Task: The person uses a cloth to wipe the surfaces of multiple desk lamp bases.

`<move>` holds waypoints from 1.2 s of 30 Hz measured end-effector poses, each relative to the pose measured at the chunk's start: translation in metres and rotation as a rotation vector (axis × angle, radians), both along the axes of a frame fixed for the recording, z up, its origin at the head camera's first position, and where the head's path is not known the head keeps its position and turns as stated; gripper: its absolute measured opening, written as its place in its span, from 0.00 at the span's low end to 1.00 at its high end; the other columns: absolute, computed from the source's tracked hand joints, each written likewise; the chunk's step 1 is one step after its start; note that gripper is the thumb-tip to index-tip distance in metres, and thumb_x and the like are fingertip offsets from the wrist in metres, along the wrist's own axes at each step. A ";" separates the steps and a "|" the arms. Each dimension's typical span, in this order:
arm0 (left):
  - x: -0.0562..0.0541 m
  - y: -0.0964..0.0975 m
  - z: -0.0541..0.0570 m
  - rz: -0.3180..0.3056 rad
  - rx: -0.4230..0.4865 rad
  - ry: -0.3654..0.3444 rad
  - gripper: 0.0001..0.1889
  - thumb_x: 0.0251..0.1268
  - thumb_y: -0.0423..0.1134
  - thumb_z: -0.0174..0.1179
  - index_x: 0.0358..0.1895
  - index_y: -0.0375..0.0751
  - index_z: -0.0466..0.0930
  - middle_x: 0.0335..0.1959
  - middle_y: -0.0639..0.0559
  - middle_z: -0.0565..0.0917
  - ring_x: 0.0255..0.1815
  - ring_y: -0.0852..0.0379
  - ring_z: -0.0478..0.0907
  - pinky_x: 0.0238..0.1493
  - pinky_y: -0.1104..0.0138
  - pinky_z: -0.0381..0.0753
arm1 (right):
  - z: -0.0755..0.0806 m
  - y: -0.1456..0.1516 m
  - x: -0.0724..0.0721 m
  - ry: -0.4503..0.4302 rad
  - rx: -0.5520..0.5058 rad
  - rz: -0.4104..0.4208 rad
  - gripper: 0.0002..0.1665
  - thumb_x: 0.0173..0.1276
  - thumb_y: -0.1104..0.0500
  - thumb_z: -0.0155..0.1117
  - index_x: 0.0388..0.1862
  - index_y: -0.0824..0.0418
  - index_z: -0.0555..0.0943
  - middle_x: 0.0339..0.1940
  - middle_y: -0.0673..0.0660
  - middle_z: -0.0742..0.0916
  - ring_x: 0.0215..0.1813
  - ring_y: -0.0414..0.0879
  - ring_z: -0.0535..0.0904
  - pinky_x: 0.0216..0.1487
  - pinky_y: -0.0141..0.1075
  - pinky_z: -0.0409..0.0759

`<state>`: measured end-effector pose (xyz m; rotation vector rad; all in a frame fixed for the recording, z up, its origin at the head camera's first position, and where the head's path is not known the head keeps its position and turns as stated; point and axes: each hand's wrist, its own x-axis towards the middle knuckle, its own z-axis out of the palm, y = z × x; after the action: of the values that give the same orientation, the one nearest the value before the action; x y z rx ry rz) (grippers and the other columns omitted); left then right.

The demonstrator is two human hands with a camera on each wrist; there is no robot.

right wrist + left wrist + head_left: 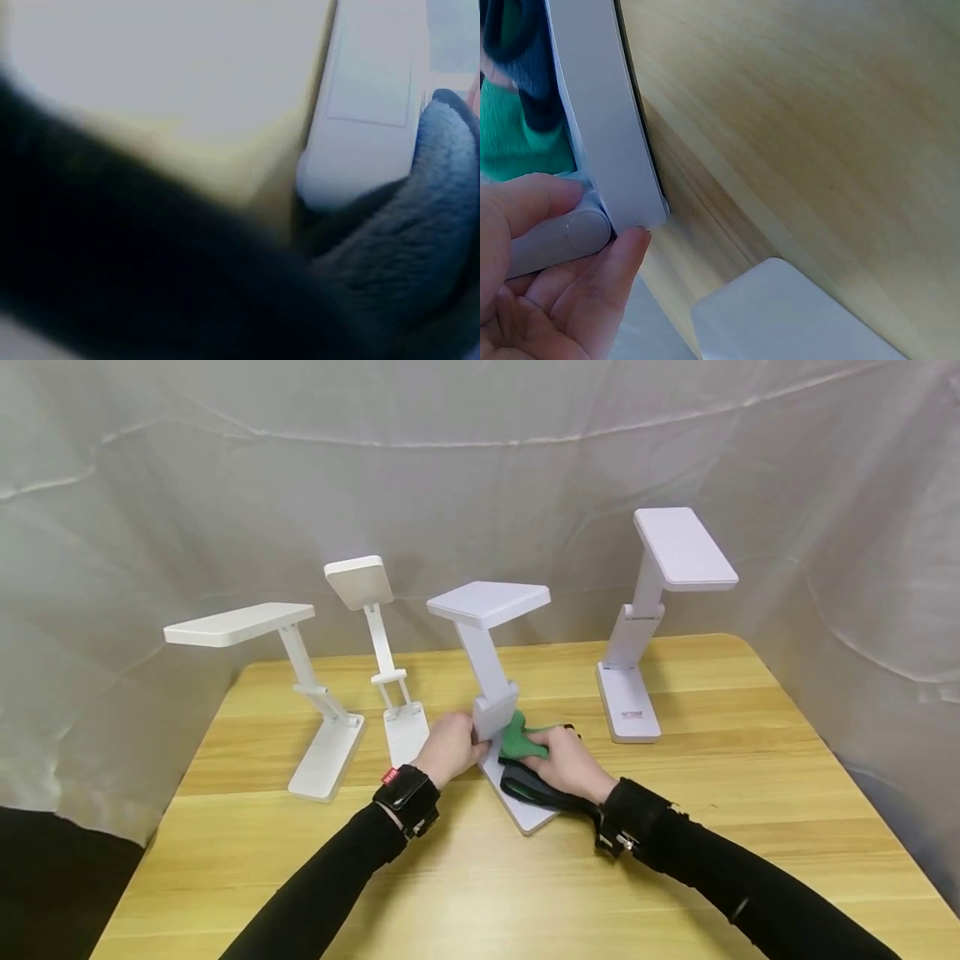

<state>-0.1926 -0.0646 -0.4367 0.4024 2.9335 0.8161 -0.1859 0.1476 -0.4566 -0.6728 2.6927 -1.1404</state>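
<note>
A white folding desk lamp [487, 664] stands mid-table, its flat head raised over a jointed arm. My left hand [447, 747] grips it at the low hinge, where arm meets base; in the left wrist view, thumb and fingers close around that hinge [589, 231] and the base end. My right hand [567, 764] holds a bunched green and dark cloth [517, 741] against the lamp's base [528, 817]. A dark fold of the cloth hangs across the base toward the right wrist. In the right wrist view, fuzzy grey-blue cloth [424, 217] covers part of the base; the fingers are hidden there.
Two more white lamps stand to the left, one far left [326, 760] and one [381, 639] just behind my left hand. A fourth lamp [630, 702] is at the back right. A pale curtain [480, 510] hangs behind the wooden table [465, 893].
</note>
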 end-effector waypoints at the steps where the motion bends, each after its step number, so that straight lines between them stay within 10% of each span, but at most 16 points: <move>1: 0.000 0.000 0.000 0.002 0.004 -0.004 0.15 0.59 0.36 0.71 0.47 0.31 0.85 0.38 0.39 0.89 0.36 0.47 0.86 0.39 0.59 0.87 | 0.000 0.003 0.003 0.011 0.005 0.009 0.16 0.69 0.62 0.67 0.54 0.65 0.86 0.47 0.61 0.91 0.27 0.37 0.72 0.33 0.27 0.73; 14: 0.000 0.001 0.000 0.029 0.036 -0.050 0.18 0.59 0.35 0.71 0.51 0.30 0.84 0.44 0.36 0.89 0.42 0.44 0.88 0.45 0.57 0.88 | 0.003 0.032 0.048 0.134 0.105 0.085 0.23 0.65 0.68 0.67 0.60 0.70 0.81 0.57 0.69 0.86 0.18 0.34 0.71 0.25 0.26 0.75; 17: 0.001 0.001 0.000 0.031 0.040 -0.059 0.18 0.59 0.34 0.70 0.51 0.30 0.83 0.45 0.36 0.89 0.42 0.44 0.88 0.45 0.57 0.88 | 0.003 0.032 0.057 0.225 0.170 0.117 0.23 0.63 0.68 0.67 0.59 0.68 0.82 0.58 0.67 0.86 0.36 0.48 0.88 0.40 0.37 0.88; 20: 0.001 0.002 0.000 0.026 0.040 -0.058 0.18 0.60 0.34 0.70 0.51 0.30 0.83 0.45 0.36 0.89 0.42 0.43 0.88 0.45 0.56 0.88 | 0.003 0.030 0.063 0.296 0.229 0.147 0.24 0.63 0.66 0.69 0.59 0.68 0.82 0.60 0.66 0.86 0.60 0.59 0.85 0.55 0.51 0.86; 36: 0.001 0.002 0.000 0.009 0.032 0.004 0.15 0.59 0.35 0.71 0.46 0.30 0.85 0.38 0.38 0.90 0.34 0.47 0.87 0.36 0.61 0.88 | 0.008 0.001 0.069 0.404 0.361 0.247 0.33 0.65 0.49 0.72 0.62 0.68 0.80 0.62 0.68 0.84 0.64 0.60 0.82 0.55 0.48 0.87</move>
<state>-0.1915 -0.0623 -0.4366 0.3937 2.9311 0.8656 -0.1172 0.1482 -0.4490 -1.2319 2.9049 -0.4794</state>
